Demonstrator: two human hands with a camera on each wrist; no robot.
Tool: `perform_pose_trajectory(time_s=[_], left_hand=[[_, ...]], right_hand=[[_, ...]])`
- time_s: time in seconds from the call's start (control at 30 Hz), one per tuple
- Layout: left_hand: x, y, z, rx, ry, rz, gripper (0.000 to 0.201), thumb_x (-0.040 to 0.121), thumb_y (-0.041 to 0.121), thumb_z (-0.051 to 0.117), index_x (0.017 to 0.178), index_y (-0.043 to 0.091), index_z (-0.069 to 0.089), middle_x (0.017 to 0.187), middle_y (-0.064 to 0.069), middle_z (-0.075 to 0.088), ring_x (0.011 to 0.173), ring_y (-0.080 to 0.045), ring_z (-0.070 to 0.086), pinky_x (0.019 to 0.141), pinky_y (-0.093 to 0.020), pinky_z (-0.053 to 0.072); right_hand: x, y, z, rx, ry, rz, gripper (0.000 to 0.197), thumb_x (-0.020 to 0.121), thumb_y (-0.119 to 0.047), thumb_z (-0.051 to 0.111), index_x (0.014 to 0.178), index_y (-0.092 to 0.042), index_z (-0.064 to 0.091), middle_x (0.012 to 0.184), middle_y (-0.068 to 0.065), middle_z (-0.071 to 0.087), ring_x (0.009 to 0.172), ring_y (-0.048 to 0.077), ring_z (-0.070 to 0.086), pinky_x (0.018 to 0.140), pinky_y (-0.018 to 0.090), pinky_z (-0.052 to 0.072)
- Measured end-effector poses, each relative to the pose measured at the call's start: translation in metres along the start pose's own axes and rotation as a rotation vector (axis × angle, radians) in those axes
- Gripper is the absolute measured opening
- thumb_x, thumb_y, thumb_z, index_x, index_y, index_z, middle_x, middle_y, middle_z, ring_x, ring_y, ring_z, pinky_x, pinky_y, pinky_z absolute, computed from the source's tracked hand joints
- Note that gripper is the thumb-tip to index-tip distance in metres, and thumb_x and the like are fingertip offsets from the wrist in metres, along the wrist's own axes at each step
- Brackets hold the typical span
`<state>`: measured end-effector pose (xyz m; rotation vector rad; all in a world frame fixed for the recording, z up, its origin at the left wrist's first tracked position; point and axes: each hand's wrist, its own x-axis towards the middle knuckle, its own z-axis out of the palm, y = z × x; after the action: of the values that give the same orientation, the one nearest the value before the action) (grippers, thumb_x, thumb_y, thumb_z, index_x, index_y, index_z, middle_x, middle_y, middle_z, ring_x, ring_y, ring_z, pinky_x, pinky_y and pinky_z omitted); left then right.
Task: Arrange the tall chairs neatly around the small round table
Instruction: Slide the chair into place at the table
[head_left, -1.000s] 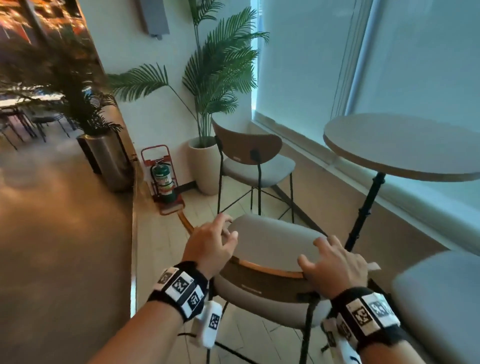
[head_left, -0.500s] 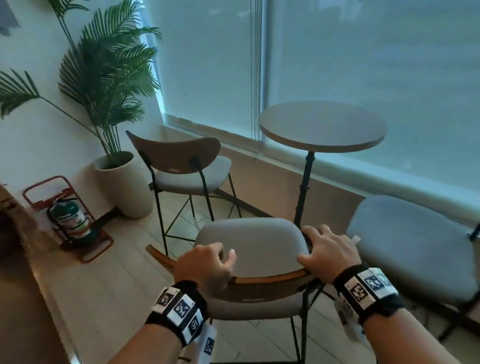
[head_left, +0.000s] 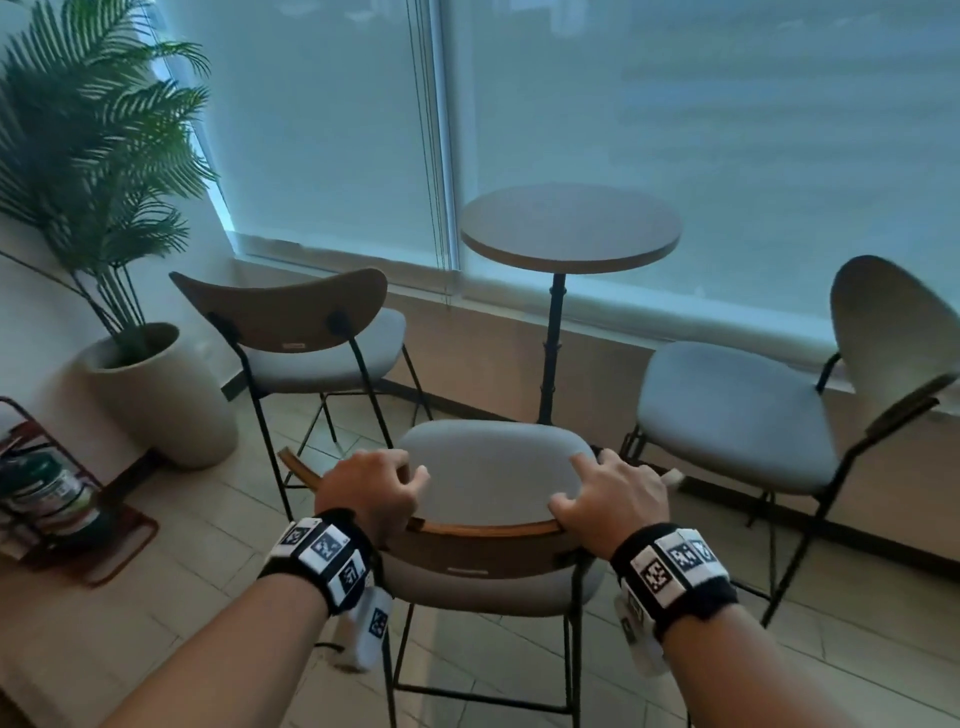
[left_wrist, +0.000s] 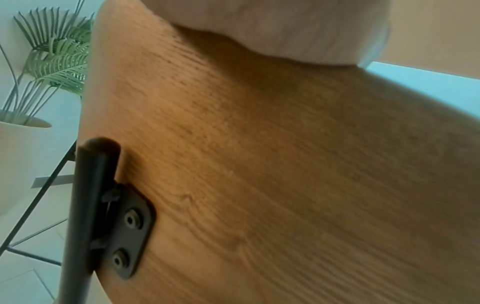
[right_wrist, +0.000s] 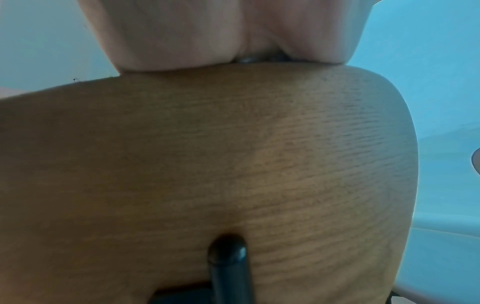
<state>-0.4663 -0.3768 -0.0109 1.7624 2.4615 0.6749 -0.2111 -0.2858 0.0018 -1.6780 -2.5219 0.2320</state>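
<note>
Both hands grip the near chair's (head_left: 488, 467) backrest (head_left: 483, 545) top edge, left hand (head_left: 369, 493) and right hand (head_left: 613, 493) spread to opposite ends: likely for even steering with no twist. Fingers curl over the front, wrist views show wood grain right under the palms. Chair sits at 6 o'clock of the table (head_left: 571, 228), seat facing the post. Grey padded seat, curved wooden back, thin black metal legs. Other chairs at 9 (head_left: 291, 322) and 3 (head_left: 737, 410).

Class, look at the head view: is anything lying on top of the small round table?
No, the small round table shows only its bare wooden top, with nothing resting on it.
</note>
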Motion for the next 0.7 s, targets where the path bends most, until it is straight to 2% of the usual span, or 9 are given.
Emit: perform_pose_trajectory(time_s=[0.17,0.27,0.37,0.47,0.7], left_hand=[[0.012,-0.009,-0.009,0.031,-0.011,0.035,0.037,0.091,0.044,0.052,0.063,0.022,0.058,0.057,-0.001,0.059,0.053,-0.018,0.057,0.048,-0.028,0.044],[0.017,-0.019,-0.011,0.026,-0.005,0.067,0.037,0.091,0.044,0.053,0.062,0.022,0.058,0.055,0.0,0.058,0.051,-0.017,0.056,0.05,-0.029,0.047],[0.023,-0.031,-0.013,0.016,-0.014,0.11,0.037,0.091,0.046,0.052,0.063,0.023,0.059,0.056,0.002,0.059,0.051,-0.015,0.057,0.052,-0.032,0.052],[0.034,-0.046,-0.019,0.012,-0.037,0.138,0.037,0.09,0.047,0.051,0.063,0.023,0.058,0.056,0.001,0.059,0.052,-0.015,0.058,0.053,-0.032,0.052],[0.058,-0.077,-0.023,-0.017,-0.081,0.241,0.038,0.09,0.05,0.048,0.065,0.023,0.058,0.055,0.002,0.058,0.051,-0.014,0.057,0.052,-0.029,0.05]], right_hand=[[-0.007,-0.018,-0.001,-0.008,0.016,0.017,0.043,0.084,-0.052,0.043,0.109,-0.02,0.058,0.088,0.001,0.047,0.076,0.021,0.046,0.071,0.036,0.032],[-0.011,-0.029,0.002,-0.016,0.02,0.049,0.044,0.084,-0.051,0.043,0.111,-0.02,0.059,0.09,0.002,0.047,0.077,0.021,0.046,0.072,0.037,0.033],[-0.013,-0.041,0.006,-0.024,0.037,0.082,0.045,0.083,-0.051,0.04,0.108,-0.02,0.06,0.092,0.002,0.052,0.078,0.022,0.05,0.073,0.038,0.035],[-0.01,-0.059,0.011,-0.015,0.044,0.121,0.043,0.082,-0.051,0.04,0.106,-0.02,0.06,0.096,0.003,0.055,0.081,0.023,0.052,0.077,0.039,0.036],[-0.003,-0.093,0.015,0.001,0.03,0.247,0.044,0.083,-0.05,0.046,0.113,-0.021,0.06,0.09,0.0,0.05,0.086,0.023,0.057,0.084,0.041,0.047]])
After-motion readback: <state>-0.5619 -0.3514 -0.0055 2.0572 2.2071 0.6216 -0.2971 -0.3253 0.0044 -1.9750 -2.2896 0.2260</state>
